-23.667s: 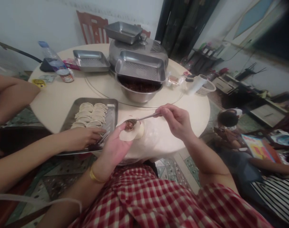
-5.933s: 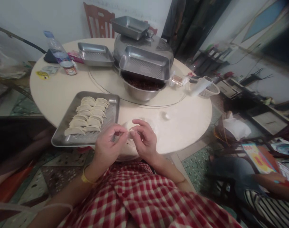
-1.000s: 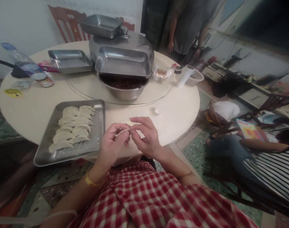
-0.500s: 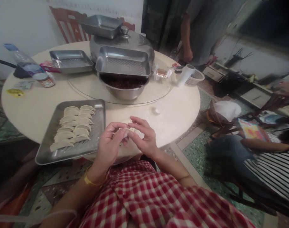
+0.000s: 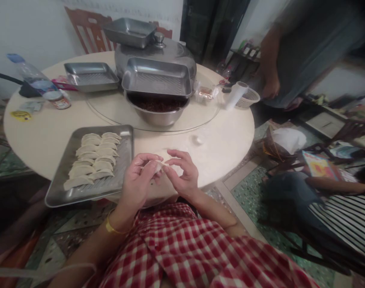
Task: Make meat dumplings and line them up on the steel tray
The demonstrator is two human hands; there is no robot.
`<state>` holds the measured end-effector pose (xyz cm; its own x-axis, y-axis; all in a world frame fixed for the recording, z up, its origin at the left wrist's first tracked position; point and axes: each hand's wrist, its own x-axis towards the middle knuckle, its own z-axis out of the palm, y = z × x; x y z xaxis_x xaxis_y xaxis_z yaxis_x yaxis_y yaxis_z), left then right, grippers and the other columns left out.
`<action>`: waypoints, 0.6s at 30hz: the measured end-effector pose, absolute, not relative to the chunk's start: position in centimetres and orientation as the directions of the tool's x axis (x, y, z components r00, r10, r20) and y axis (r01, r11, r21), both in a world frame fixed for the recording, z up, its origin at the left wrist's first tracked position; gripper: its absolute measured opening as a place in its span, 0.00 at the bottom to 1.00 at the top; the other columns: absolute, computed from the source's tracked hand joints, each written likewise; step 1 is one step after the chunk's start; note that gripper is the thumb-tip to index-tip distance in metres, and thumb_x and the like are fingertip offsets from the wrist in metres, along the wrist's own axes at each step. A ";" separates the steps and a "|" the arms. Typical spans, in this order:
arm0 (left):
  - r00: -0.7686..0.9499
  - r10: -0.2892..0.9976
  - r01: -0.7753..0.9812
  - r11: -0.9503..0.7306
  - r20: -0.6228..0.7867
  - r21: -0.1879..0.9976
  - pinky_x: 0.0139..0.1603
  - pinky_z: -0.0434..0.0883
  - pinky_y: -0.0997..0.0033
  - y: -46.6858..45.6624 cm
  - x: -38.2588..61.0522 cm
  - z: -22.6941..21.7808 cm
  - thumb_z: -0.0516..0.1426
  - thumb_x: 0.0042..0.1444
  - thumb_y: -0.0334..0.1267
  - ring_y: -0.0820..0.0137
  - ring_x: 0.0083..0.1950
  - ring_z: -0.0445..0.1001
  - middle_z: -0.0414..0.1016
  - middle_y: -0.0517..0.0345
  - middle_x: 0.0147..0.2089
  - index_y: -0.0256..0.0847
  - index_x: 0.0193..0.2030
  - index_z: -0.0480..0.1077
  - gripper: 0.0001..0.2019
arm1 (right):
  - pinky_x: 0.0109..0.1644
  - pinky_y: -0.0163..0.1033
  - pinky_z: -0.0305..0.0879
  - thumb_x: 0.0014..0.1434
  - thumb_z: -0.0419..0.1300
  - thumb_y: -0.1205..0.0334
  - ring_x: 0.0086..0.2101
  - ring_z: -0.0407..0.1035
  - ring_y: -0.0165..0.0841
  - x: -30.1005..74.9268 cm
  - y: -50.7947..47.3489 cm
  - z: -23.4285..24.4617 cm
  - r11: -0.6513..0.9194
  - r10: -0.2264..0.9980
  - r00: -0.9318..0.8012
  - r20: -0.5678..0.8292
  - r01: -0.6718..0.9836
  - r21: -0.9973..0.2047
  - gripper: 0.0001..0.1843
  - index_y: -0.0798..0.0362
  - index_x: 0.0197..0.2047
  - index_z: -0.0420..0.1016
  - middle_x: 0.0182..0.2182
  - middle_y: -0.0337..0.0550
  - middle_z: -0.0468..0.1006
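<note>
Between my hands, just above the table's near edge, is a pale dumpling (image 5: 156, 165), partly hidden by my fingers. My left hand (image 5: 137, 176) is closed around it, thumb on top. The thumb and fingertip of my right hand (image 5: 183, 175) pinch its right end, while the other fingers stay raised. To the left lies a metal tray (image 5: 127, 160) bearing two rows of folded dumplings (image 5: 92, 160). Behind my fingers, something pale and flat, perhaps dough wrappers, shows in part on the table. A small white lump (image 5: 198, 139) sits farther right.
On the round table (image 5: 227, 152), a steel bowl (image 5: 160, 116) of dark filling stands under a tilted metal tray (image 5: 157, 78). Behind is a large lidded pan (image 5: 182, 54). A bottle (image 5: 35, 78) and jar (image 5: 57, 100) stand left, a basket (image 5: 249, 98) right. Two people are at the right.
My right fingers have spread a little and shifted slightly along the dumpling, showing more of it. The standing person at the back has moved right and closer.
</note>
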<state>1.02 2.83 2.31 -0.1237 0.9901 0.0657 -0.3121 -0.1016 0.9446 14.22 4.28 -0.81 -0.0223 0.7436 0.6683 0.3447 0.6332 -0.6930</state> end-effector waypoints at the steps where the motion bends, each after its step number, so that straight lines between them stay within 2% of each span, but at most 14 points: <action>1: -0.125 0.990 -0.310 -0.099 0.063 0.946 0.18 0.67 0.77 2.8 1.0 2.3 0.64 0.50 0.41 0.77 0.23 0.68 0.76 0.58 0.35 0.40 0.33 0.69 0.10 | 0.52 0.49 0.71 0.60 0.60 0.58 0.47 0.73 0.38 14.2 4.3 -0.7 0.638 0.738 -0.014 0.675 0.341 -0.690 0.05 0.49 0.37 0.76 0.45 0.48 0.80; 8: -0.104 0.992 -0.295 -0.094 0.066 0.951 0.19 0.67 0.77 2.8 1.2 2.1 0.64 0.50 0.42 0.77 0.24 0.69 0.76 0.57 0.36 0.39 0.33 0.69 0.10 | 0.53 0.47 0.72 0.60 0.61 0.61 0.47 0.74 0.36 14.1 4.2 -0.4 0.630 0.768 -0.016 0.640 0.194 -0.752 0.03 0.49 0.35 0.73 0.45 0.47 0.80; 13: -0.097 0.992 -0.296 -0.101 0.075 0.950 0.19 0.67 0.77 2.7 1.1 1.9 0.63 0.51 0.41 0.77 0.24 0.69 0.76 0.57 0.36 0.40 0.33 0.70 0.09 | 0.54 0.47 0.71 0.60 0.59 0.58 0.47 0.74 0.36 14.2 4.1 -0.5 0.588 0.804 -0.029 0.595 0.190 -0.786 0.05 0.49 0.35 0.73 0.45 0.47 0.80; 18: -0.089 0.993 -0.296 -0.099 0.076 0.950 0.19 0.67 0.76 2.7 1.1 1.9 0.63 0.52 0.41 0.77 0.24 0.68 0.76 0.57 0.37 0.40 0.33 0.70 0.08 | 0.54 0.46 0.71 0.61 0.60 0.60 0.47 0.74 0.35 14.2 4.1 -0.7 0.600 0.796 -0.007 0.606 0.145 -0.787 0.04 0.49 0.35 0.74 0.45 0.47 0.80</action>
